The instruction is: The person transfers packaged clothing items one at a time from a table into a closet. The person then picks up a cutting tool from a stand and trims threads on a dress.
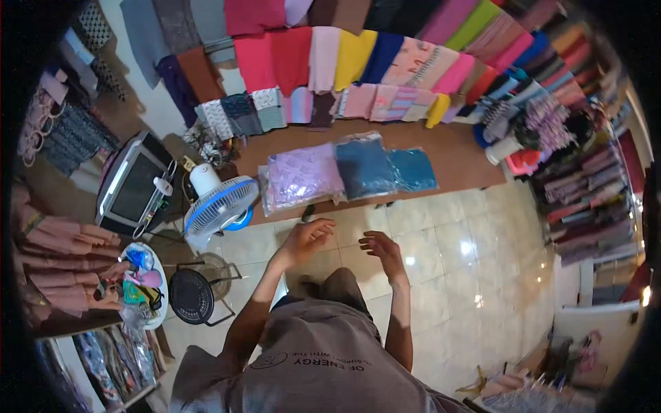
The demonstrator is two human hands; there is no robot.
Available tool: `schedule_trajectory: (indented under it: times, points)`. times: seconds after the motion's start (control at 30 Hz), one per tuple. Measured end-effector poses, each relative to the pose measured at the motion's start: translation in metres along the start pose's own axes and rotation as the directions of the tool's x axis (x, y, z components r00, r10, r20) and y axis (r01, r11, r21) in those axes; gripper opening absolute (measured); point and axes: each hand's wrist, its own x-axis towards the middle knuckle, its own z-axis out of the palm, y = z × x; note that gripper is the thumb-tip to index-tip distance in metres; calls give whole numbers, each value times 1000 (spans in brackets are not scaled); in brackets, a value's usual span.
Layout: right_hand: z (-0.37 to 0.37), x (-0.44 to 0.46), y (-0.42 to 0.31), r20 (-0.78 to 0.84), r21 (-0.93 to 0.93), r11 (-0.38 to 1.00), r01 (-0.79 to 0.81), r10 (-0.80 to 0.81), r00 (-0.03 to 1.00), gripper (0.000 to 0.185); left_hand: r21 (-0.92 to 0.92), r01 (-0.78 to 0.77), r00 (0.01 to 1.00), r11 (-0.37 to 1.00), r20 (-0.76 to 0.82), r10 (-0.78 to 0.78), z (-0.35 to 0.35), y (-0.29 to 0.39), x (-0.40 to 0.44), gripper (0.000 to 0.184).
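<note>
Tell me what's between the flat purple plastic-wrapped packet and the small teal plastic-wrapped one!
A flat dark blue plastic-wrapped packet lies between the purple packet and teal packet, in the head view.

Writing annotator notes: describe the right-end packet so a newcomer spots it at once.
Find the brown table below the hanging fabrics. On it, left to right, lie a lavender packet, a blue packet and the right-end packet. That last one is teal and the smallest of the three.
</note>
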Motion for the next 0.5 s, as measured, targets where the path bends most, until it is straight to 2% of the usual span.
schedule_trajectory:
  times: [0.07, 0.13, 0.27, 0.3, 0.4, 0.43, 0.5]
  points:
    - [-7, 49, -5, 9, 46, 999, -27, 27, 1000, 35, -29, 10, 995, 1000, -96, -13, -9, -17, 20, 33]
    - [-19, 101, -6, 47, 33, 999, -35, 33, 998, 36, -19, 100, 975, 995, -198, -102, -19, -15, 42, 31]
    - [-38, 211, 6, 253, -21, 1000, 12, -6, 968, 28, -109, 209, 913, 972, -336, -234, -21, -46, 89, 32]
    - [-46, 238, 18, 300, 65, 998, -2, -18, 954, 29, -137, 217, 900, 967, -355, -252, -20, -53, 108, 32]
    - [-46, 317, 11, 459, -174, 985, 10, 72, 886, 26, -243, 176, 878, 954, -399, -264, -29, -76, 150, 34]
    - [-46, 337, 1, 479, -197, 980, 3, 94, 873, 25, -253, 179, 871, 951, -410, -273, -34, -77, 163, 36]
    - [-45, 382, 22, 546, -136, 986, 93, -3, 837, 23, -225, 202, 838, 953, -464, -287, -42, -87, 184, 37]
